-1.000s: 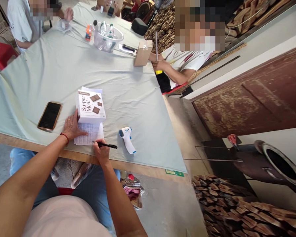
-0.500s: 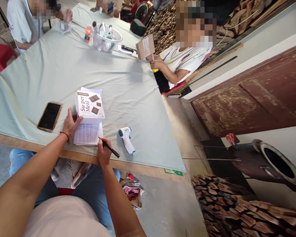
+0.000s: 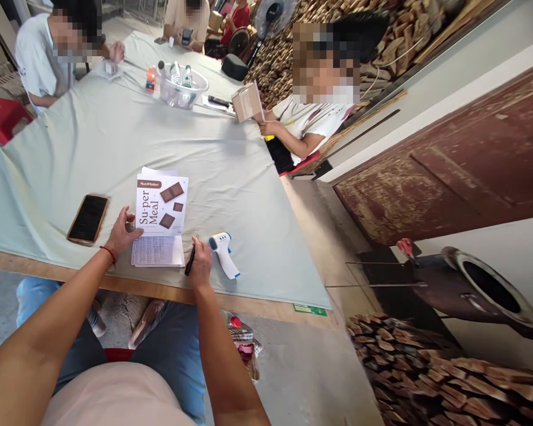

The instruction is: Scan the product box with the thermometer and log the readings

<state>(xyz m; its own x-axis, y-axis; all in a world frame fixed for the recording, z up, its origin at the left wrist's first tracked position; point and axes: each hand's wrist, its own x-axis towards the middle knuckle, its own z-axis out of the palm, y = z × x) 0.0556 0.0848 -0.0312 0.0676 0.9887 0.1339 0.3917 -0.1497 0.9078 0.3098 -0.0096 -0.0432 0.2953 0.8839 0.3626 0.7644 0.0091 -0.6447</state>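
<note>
My left hand [image 3: 123,232] grips the lower left corner of a white box [image 3: 162,204] printed "Su-per Meal", its thumb at the near edge and its fingers by the left side. Under the box lie white paper sheets; the near sheet [image 3: 157,251] carries rows of handwriting. In my right hand [image 3: 201,263] is a black pen [image 3: 189,260], held just right of the sheet. A white and blue infrared thermometer [image 3: 224,254] lies close beside that hand. To the left of my left hand rests a dark-screened phone [image 3: 89,218].
A pale cloth [image 3: 93,148] covers the table. Farther back stand a clear plastic basket [image 3: 184,94] with bottles and an orange object [image 3: 150,79]. A person at the right holds a cardboard piece [image 3: 247,103]; others sit at the far side. Firewood [image 3: 426,373] is stacked at lower right.
My right hand has moved right, off the written sheet towards the thermometer, and the pen has turned in it. The box's printed face now shows more fully, its near side less.
</note>
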